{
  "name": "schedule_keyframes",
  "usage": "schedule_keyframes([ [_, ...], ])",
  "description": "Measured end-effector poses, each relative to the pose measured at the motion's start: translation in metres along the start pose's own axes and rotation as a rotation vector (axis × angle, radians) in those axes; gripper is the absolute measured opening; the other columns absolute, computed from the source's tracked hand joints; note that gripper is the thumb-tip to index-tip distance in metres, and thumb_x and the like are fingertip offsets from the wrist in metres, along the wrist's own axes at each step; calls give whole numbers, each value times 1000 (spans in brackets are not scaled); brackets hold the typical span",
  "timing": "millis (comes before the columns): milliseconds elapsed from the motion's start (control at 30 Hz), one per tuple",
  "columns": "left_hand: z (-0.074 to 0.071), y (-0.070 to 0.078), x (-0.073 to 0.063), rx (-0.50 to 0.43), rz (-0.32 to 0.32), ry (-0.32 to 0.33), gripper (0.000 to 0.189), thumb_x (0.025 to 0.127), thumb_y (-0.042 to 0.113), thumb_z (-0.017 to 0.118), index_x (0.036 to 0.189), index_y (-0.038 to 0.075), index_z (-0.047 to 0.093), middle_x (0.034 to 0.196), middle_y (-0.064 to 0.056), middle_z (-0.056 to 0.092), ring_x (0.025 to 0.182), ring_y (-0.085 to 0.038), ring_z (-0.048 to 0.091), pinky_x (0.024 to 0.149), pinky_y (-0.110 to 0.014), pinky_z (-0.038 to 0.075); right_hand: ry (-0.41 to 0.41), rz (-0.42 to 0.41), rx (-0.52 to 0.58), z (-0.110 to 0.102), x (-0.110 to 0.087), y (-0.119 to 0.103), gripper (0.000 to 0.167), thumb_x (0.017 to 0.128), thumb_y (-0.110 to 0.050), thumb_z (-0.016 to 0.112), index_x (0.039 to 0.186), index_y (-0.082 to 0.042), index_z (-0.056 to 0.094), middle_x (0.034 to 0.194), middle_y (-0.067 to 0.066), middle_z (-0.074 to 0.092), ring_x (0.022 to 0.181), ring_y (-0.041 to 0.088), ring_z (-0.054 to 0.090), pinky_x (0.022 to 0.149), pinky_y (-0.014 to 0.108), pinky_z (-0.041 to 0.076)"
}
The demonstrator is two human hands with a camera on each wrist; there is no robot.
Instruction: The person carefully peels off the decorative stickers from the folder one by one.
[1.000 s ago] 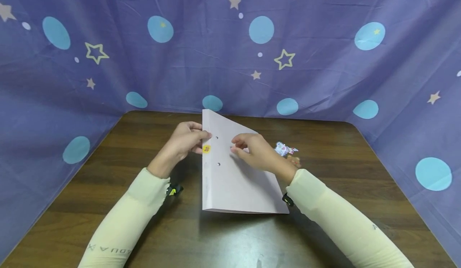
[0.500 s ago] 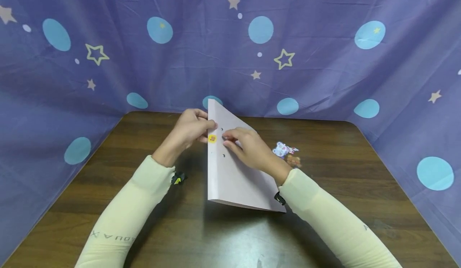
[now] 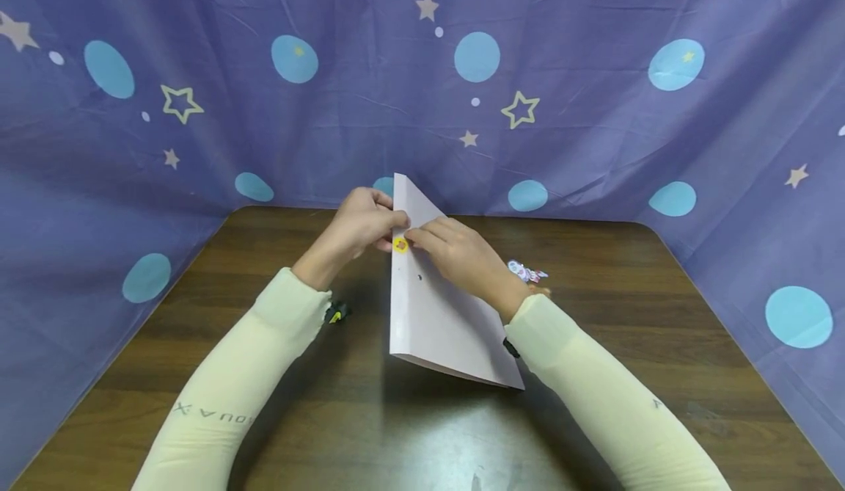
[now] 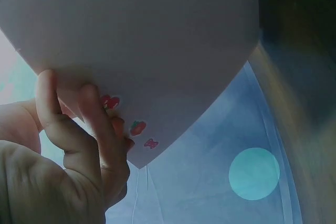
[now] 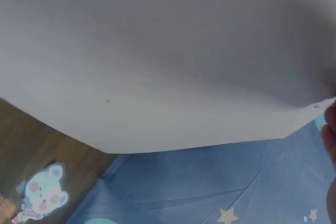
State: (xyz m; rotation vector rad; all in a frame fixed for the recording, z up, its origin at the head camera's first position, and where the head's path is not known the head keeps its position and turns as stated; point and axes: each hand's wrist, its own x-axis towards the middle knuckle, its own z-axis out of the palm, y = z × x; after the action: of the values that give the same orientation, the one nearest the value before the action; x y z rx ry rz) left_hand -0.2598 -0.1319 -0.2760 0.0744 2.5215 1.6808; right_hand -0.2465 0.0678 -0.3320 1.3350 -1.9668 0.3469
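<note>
White and smooth, the folder [image 3: 455, 322] slanted over the brown table [image 3: 607, 278], its spine raised between my hands. My left hand [image 3: 359, 223] pinched that spine, thumb in front and fingers behind. My right hand [image 3: 462, 256] touched the cover with its fingertips, just beside the yellow sticker [image 3: 400, 244]; whether they pinched anything, I couldn't tell. Past it lay a bear cutout [image 5: 46, 190].

left grip [image 4: 73, 156] on stickered folder [image 4: 152, 45]

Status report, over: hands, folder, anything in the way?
Left hand grips tilted folder. Right hand close by yellow sticker. Bear cutout aside, on table.
</note>
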Motion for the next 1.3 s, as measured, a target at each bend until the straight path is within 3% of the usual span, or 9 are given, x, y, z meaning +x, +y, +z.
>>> schedule_keyframes([
  [300, 3, 6, 3, 42, 6, 1, 26, 84, 5, 71, 107, -4, 61, 86, -10, 62, 58, -12, 60, 52, -26, 62, 53, -228, -139, -4, -1, 10, 25, 96, 7, 61, 118, 1, 70, 110, 9, 73, 103, 26, 65, 98, 36, 56],
  [567, 4, 7, 2, 51, -2, 9, 25, 85, 3, 71, 106, -4, 61, 83, -11, 60, 54, -11, 59, 50, -27, 62, 91, -341, -220, 0, 2, 16, 19, 102, 5, 55, 114, 3, 68, 107, 10, 72, 101, 27, 66, 98, 36, 56],
  [967, 1, 4, -1, 45, -15, -4, 27, 87, 4, 69, 109, -5, 58, 90, -13, 61, 59, -13, 61, 55, -28, 63, 63, -322, -214, 1, 3, 14, 21, 102, 6, 48, 112, 2, 66, 106, 10, 68, 101, 26, 63, 95, 35, 55],
  [1300, 0, -1, 0, 21, -13, -9, 29, 87, 5, 68, 111, -6, 57, 91, -14, 62, 61, -15, 64, 57, -29, 64, 63, -206, -120, 5, 5, 8, 24, 96, 11, 54, 112, 1, 69, 105, 8, 71, 99, 24, 63, 95, 33, 56],
])
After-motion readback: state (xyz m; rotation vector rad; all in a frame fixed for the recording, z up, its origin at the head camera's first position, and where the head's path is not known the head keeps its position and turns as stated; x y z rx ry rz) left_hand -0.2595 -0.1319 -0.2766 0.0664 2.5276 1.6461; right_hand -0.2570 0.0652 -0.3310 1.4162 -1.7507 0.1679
